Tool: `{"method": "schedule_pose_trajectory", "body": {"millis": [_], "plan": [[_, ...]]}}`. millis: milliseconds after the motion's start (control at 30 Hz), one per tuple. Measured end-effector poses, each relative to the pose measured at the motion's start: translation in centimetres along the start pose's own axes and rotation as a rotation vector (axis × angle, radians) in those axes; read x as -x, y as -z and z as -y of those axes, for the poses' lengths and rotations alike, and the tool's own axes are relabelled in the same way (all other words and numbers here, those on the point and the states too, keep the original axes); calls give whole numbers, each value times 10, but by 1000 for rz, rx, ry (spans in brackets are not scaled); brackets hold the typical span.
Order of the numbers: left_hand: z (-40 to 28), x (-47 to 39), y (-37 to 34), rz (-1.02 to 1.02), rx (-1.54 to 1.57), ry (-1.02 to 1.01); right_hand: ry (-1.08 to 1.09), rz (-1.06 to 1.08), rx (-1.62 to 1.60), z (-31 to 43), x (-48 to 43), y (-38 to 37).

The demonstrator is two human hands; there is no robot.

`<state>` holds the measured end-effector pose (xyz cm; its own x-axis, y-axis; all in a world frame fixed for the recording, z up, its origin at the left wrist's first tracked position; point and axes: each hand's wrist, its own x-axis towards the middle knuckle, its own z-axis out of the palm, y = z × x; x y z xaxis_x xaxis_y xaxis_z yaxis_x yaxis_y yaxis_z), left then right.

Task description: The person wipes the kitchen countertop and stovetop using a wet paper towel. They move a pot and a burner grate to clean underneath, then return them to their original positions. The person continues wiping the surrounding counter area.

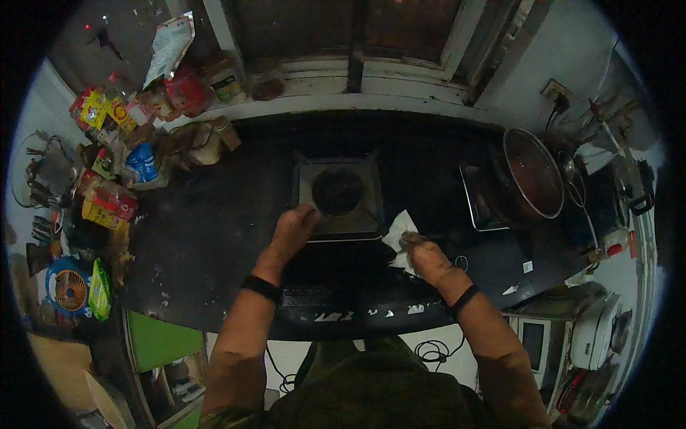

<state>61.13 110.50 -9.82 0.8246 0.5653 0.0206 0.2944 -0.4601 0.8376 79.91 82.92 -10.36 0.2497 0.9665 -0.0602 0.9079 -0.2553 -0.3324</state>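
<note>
A square gas stove (338, 198) with a dark round centre sits on the black countertop (214, 214). My left hand (298, 225) is at the stove's near left corner, its fingers bent together; whether it grips anything cannot be told. To the right of the stove, my right hand (423, 252) holds a crumpled white cloth or tissue (397, 236) against the countertop. Part of the white piece is hidden under the fingers. Both wrists wear dark bands.
A large metal pan (534, 172) stands at the right beside a dark tray or hob with a bright edge (474, 206). Food packets (110, 204) and boxes crowd the left side. A blue fan (69, 287) is at the far left. A window sill (321, 102) runs behind.
</note>
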Motion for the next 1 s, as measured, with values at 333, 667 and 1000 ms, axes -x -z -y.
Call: {"method": "schedule_pose_trajectory", "body": {"millis": [333, 667, 1000], "plan": [[-8, -1, 0, -132, 157, -102, -107, 6, -53, -13, 2, -18], [-66, 35, 65, -399, 420, 174, -110, -156, -421, -12, 2, 10], [-92, 151, 122, -696, 314, 316, -46, -351, -697, 2, -50, 72]]}}
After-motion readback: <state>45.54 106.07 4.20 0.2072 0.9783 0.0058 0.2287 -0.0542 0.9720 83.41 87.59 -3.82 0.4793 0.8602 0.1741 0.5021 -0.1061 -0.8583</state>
